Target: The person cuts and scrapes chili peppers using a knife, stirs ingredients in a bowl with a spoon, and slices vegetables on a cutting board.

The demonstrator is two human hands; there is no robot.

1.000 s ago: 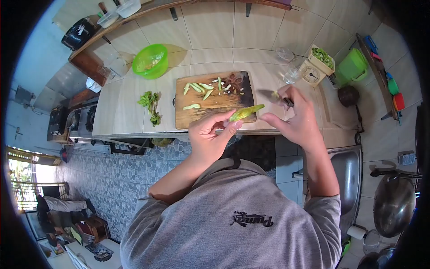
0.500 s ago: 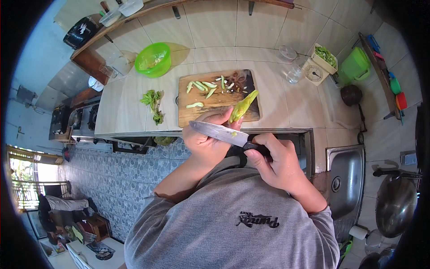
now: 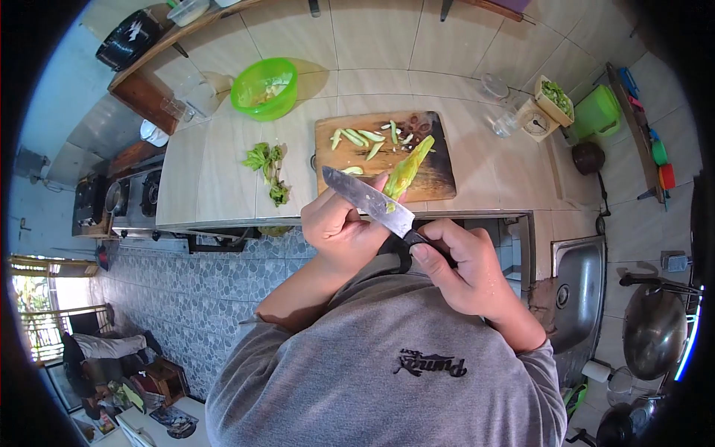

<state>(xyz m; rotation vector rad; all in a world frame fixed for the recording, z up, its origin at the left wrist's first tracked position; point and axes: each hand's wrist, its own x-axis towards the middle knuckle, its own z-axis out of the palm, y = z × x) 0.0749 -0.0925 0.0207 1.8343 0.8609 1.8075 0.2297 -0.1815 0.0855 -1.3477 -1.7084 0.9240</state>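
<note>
My left hand (image 3: 344, 227) is closed around the lower end of a long yellow-green vegetable (image 3: 405, 173), its tip pointing up and right over the cutting board. I cannot tell its exact kind. In my right hand (image 3: 463, 267) is the black handle of a kitchen knife (image 3: 370, 200). The broad blade slants up and left, crossing in front of my left fingers and the vegetable's lower end, with small green bits on it. Beyond my hands lies a wooden cutting board (image 3: 346, 160) bearing several pale green cut strips (image 3: 364, 137) and small white bits.
Leafy greens (image 3: 268, 168) and a green bowl (image 3: 263, 97) with some contents sit left of the board. To the right are a glass (image 3: 506, 124) and a kitchen scale (image 3: 535, 124) bearing a tray of chopped greens (image 3: 555, 100). A metal sink (image 3: 579, 298) is at my right.
The view has shifted slightly, so the counter things appear moved. The knife blade now tilts more steeply, its tip higher. Both hands keep their holds.
</note>
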